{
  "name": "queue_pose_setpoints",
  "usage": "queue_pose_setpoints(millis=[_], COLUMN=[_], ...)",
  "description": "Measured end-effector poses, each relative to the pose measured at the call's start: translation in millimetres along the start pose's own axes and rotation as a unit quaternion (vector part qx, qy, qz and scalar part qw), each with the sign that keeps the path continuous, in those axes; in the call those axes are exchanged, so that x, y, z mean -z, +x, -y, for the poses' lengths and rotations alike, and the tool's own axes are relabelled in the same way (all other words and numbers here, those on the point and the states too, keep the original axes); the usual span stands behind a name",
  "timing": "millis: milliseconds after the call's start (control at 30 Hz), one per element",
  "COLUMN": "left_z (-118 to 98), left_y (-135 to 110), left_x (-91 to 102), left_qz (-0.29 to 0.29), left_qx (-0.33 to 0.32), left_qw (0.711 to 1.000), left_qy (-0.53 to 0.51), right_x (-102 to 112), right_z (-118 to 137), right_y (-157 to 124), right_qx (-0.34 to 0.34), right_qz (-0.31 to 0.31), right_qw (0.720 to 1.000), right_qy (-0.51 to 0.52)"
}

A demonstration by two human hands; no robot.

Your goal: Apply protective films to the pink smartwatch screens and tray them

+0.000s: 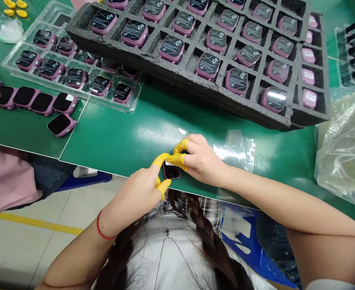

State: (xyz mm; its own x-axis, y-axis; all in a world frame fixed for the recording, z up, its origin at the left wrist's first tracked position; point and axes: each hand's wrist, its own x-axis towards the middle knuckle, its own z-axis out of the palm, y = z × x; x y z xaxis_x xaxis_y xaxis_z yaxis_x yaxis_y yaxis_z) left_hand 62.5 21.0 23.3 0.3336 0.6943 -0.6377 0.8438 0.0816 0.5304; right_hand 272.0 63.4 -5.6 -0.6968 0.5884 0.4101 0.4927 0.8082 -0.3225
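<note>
A pink smartwatch body (172, 171) with a dark screen lies near the front edge of the green table. Yellow finger cots cover several fingertips on both hands. My left hand (145, 183) grips the watch from its left side, thumb and forefinger at its near and far edges. On the far right side, my right hand (197, 159) has its fingers pinched at the watch's top edge, where a small white tab (169, 163) shows. Whether the right fingers hold that tab or only press it is hidden by the finger cots.
A dark foam tray (177, 72) of pink watches spans the back. Left of it sits a clear plastic tray (132, 105) with more watches; loose watches (41, 102) line the left. Clear film (234, 147) and a plastic bag (343, 149) lie right. A person in pink (10, 177) is at left.
</note>
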Motion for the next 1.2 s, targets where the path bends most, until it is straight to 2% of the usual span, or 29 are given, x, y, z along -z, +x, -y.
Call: queue_pose_setpoints(millis=[100,300,400,467,533,667,833,1033,1133,1200], left_z=[0,-3,-3,-2,-2,-2,1,4,4,3], left_y=[0,1,2,2,1,0,1,0,0,1], left_x=[-0.8,1.5,2.6,2.8,2.7,2.9,3.1,2.5,2.5,2.9], left_qz=[-0.011,-0.001,0.004,0.002,0.001,-0.001,0.009,0.016,0.01,0.01], left_qx=[-0.013,-0.021,-0.022,-0.028,-0.03,-0.029,-0.03,-0.042,-0.056,-0.059], left_qw=[1.0,0.999,0.999,0.999,0.999,0.999,0.999,0.999,0.998,0.998], left_qy=[0.014,0.041,0.046,0.031,0.015,0.017,0.006,0.009,0.002,-0.002], right_x=[-2,14,13,7,0,-9,-10,5,17,21], right_z=[8,24,22,18,14,15,24,21,13,8], right_y=[-3,-28,-25,-16,-8,-1,-7,-22,-31,-31], right_qx=[-0.001,0.0,-0.036,-0.062,-0.07,-0.049,0.01,0.046,0.023,-0.017], right_qz=[0.014,0.068,0.027,-0.009,-0.011,0.007,0.017,0.043,0.046,0.024], right_qw=[1.0,0.995,0.994,0.995,0.997,0.999,0.999,0.995,0.997,0.998], right_qy=[0.018,0.072,0.097,0.075,0.043,0.017,0.042,0.075,0.058,0.049])
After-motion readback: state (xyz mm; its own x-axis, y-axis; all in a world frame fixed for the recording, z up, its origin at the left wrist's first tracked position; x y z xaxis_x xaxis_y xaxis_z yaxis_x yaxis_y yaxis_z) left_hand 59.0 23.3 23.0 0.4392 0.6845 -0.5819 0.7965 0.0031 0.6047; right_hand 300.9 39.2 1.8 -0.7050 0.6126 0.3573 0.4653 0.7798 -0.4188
